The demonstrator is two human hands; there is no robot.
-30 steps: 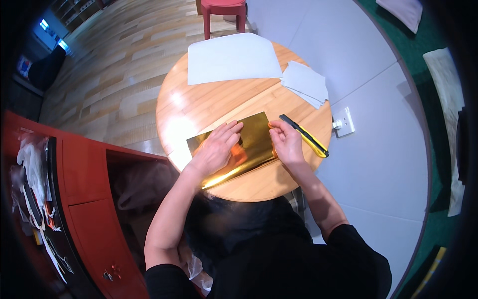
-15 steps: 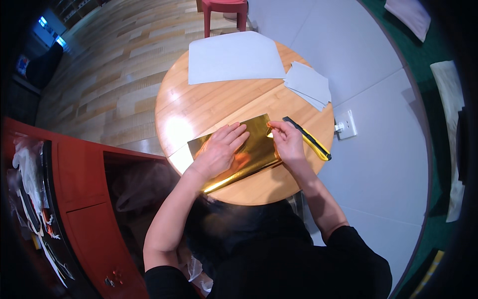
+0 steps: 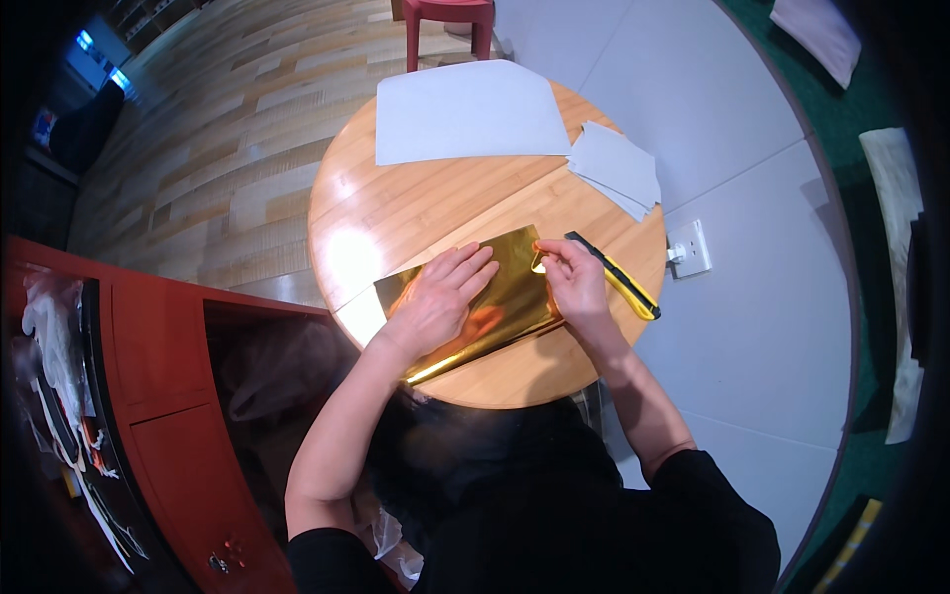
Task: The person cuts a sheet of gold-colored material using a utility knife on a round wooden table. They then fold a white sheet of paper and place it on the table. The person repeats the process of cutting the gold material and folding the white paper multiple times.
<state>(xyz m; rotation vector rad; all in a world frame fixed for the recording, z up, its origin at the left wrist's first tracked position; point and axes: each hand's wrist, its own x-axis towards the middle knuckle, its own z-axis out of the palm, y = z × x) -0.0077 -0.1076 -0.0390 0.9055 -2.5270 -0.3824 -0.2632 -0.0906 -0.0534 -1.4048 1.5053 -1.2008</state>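
Gold foil sheet [image 3: 500,297]: shiny, rectangular, lying flat on the near half of the round wooden desk [image 3: 416,208], long side slanting up toward the right. Left hand [image 3: 440,302]: spread open, palm down, fingers together, pressing on the sheet's middle. Right hand [image 3: 574,282]: at the sheet's upper right corner, thumb and fingers pinched on that corner, which curls up off the desk. Black and yellow utility knife [image 3: 618,277]: on the desk just beside the right hand. Large grey paper sheet [image 3: 465,111]: far side of the desk. Stack of smaller grey papers [image 3: 616,170]: far right edge. Red stool [image 3: 447,20]: beyond the desk, on the floor.
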